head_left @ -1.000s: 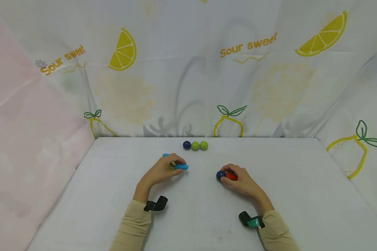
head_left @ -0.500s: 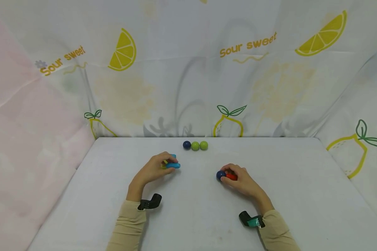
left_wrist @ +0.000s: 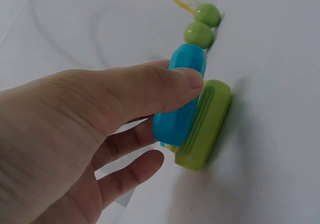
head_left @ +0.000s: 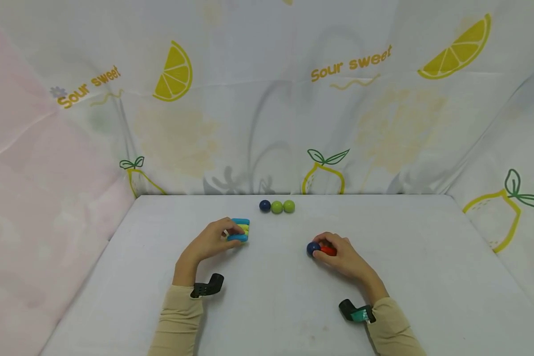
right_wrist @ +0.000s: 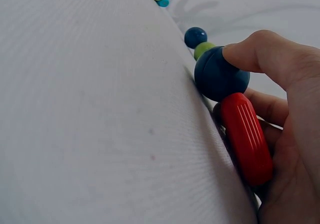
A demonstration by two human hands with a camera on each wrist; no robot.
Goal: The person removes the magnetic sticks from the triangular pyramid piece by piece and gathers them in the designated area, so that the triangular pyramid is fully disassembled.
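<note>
My left hand pinches a light blue plastic stick, thumb on its near side. Against it lies a ribbed green stick; the head view shows another light blue stick and a yellow-green one grouped beside it. Several fingertips are hidden behind the sticks. Right of centre, my right hand holds a dark blue ball, its thumb pressed on top. A red ribbed stick adjoins the ball and lies along the fingers. Something dark behind the red stick is mostly covered.
Toward the back edge of the white table, a dark blue ball and two green balls stand in a touching row. Behind the table hangs a lemon-printed cloth. Each wrist wears a black camera mount.
My left hand has moved left along with the group of sticks, and more of the sticks now shows past its fingers. The right hand with the dark blue ball stays in place.
</note>
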